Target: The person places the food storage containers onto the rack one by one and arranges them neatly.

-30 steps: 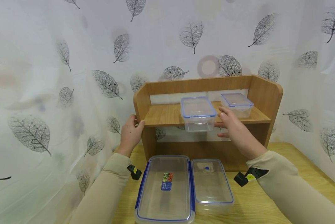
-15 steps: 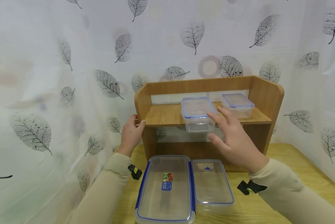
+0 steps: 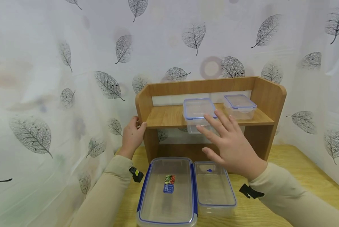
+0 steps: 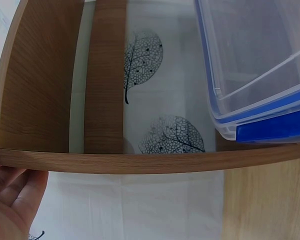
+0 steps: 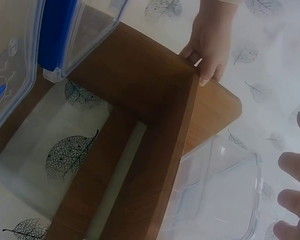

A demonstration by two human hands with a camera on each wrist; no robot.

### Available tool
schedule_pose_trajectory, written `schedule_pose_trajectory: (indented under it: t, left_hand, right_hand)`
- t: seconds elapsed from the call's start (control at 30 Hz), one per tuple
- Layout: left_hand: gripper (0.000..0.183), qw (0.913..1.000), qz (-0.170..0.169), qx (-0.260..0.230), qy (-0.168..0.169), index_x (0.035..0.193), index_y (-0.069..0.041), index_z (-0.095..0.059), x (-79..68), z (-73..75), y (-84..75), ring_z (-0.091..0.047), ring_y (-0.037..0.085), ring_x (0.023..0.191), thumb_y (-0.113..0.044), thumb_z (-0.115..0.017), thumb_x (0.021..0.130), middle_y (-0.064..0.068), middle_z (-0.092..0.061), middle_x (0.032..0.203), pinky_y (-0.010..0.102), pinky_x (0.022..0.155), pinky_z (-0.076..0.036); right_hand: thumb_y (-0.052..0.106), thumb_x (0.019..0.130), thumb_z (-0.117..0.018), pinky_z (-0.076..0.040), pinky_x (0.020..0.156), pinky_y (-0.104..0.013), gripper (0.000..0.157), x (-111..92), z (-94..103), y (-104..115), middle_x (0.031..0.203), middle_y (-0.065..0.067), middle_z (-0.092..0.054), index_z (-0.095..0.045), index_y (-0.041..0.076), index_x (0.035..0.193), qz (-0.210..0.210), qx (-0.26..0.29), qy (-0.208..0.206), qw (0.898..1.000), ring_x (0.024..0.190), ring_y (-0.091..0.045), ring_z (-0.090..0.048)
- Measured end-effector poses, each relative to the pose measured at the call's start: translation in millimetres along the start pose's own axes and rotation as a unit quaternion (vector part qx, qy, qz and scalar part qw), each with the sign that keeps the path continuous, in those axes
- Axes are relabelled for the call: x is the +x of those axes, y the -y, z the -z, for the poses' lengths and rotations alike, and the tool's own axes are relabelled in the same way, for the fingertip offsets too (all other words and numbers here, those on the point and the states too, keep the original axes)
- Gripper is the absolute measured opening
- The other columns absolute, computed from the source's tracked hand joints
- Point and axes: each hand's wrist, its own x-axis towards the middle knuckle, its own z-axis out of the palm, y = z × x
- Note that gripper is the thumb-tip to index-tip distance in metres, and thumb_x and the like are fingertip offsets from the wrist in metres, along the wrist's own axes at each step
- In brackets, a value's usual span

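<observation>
My left hand (image 3: pixel 132 136) grips the left side panel of a wooden desktop shelf (image 3: pixel 203 85), as the right wrist view also shows. My right hand (image 3: pixel 233 146) is raised before the shelf with its fingers (image 5: pixel 294 202) spread and nothing in them. It overlaps the lower right corner of a clear food container (image 3: pixel 198 108) with a blue-edged lid, which stands on the upper board and sticks out past its front edge. A second, similar container (image 3: pixel 239 101) sits farther back at the shelf's right end.
On the wood-grain table (image 3: pixel 297 176), before the shelf, lie a large clear container (image 3: pixel 155 203) with blue side clips and a narrower one (image 3: pixel 215 189) to its right. Behind hangs a white curtain (image 3: pixel 163 37) with leaf prints.
My right hand has moved left from between the two shelf containers to in front of the nearer one, its fingers spreading. My left hand stays at the side panel; the containers have not moved.
</observation>
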Motion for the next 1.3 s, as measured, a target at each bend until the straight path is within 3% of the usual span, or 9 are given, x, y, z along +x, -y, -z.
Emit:
schedule_pose_trajectory:
  t: [0.2,0.4,0.63,1.3]
  left_hand:
    - [0.044,1.0000,0.002,0.003,-0.002,0.138,-0.011,-0.053,0.0,-0.2,0.5,-0.062,0.037,0.120,-0.038,-0.053,0.103,0.018,-0.058,0.140,0.051,0.095,-0.055]
    - [0.044,1.0000,0.003,0.000,-0.004,0.138,-0.011,-0.053,-0.4,1.1,-0.9,-0.061,0.038,0.121,-0.037,-0.053,0.104,0.019,-0.059,0.140,0.052,0.096,-0.054]
    - [0.044,1.0000,0.001,0.002,-0.004,0.138,-0.011,-0.053,-0.4,1.0,-1.6,-0.062,0.037,0.120,-0.037,-0.054,0.103,0.018,-0.059,0.139,0.051,0.095,-0.055]
    - [0.044,1.0000,0.000,-0.002,-0.003,0.138,-0.010,-0.053,-1.9,0.1,-1.1,-0.062,0.038,0.120,-0.038,-0.054,0.104,0.019,-0.059,0.140,0.051,0.096,-0.054]
  right_hand:
    - [0.055,0.103,-0.038,-0.008,0.117,-0.070,0.062,1.0,-4.4,2.3,0.162,-0.016,-0.031,-0.053,0.016,0.149,0.015,-0.017,-0.004,1.000,0.151,-0.041,-0.015]
    - [0.050,0.100,-0.047,-0.009,0.117,-0.070,0.060,3.8,-7.6,1.7,0.164,-0.018,-0.026,-0.054,0.017,0.149,-0.002,-0.027,0.009,1.000,0.151,-0.043,-0.015]
    - [0.052,0.102,-0.041,-0.010,0.117,-0.069,0.063,3.2,-10.3,0.3,0.164,-0.017,-0.025,-0.049,0.014,0.151,-0.020,-0.036,0.024,0.999,0.151,-0.042,-0.016]
    - [0.046,0.098,-0.054,-0.016,0.116,-0.068,0.065,3.9,-20.6,-7.6,0.165,-0.015,-0.024,-0.045,0.015,0.154,-0.048,-0.030,0.031,0.998,0.152,-0.038,-0.013]
